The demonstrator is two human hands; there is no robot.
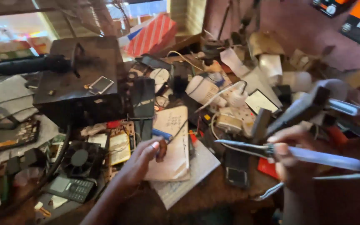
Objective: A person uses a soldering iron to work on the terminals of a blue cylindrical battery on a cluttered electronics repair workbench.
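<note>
Left hand [144,160] pinching blue-handled screwdriver [169,134] over notepad [172,143]; right hand [286,156] gripping soldering iron [309,156].

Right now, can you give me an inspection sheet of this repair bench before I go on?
Surface: wooden bench, almost wholly covered.
Job's things: blue-handled screwdriver over a tan notepad; soldering iron, tip pointing left.
Clutter: black box unit, cooling fan, keypad phone, loose circuit board, dark handset, white bulb.
Grips: left hand closed on the screwdriver; right hand closed on the soldering iron, blurred.
Cables: white leads across the middle; black cord under the box.
Surroundings: red striped box behind; window light at top left.
</note>
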